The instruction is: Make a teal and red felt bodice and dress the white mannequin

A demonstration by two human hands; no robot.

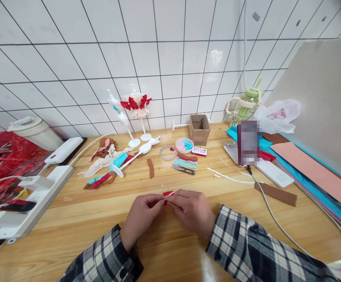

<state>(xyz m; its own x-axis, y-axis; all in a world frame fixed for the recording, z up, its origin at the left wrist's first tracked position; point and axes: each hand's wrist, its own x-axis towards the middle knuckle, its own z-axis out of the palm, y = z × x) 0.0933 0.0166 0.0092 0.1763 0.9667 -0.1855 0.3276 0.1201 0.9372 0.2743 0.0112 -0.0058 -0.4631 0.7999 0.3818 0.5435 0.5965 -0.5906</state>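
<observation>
My left hand [142,217] and my right hand [192,211] meet low over the wooden table [79,223], both pinching a small red and white strip piece [168,194] between their fingertips. Both hands' fingers are curled closed on it. Plaid sleeves cover both forearms. Just beyond the hands lie a brown felt scrap [150,168] and small thread snips [184,169].
White doll stands with red trim [136,103] stand at the tiled wall, fabric scraps [106,164] beside them. A cardboard box [199,128], pink dish [184,145], metal ring [167,152], propped phone [248,142] with cable, coloured felt sheets [314,176] right, power strip [32,196] left.
</observation>
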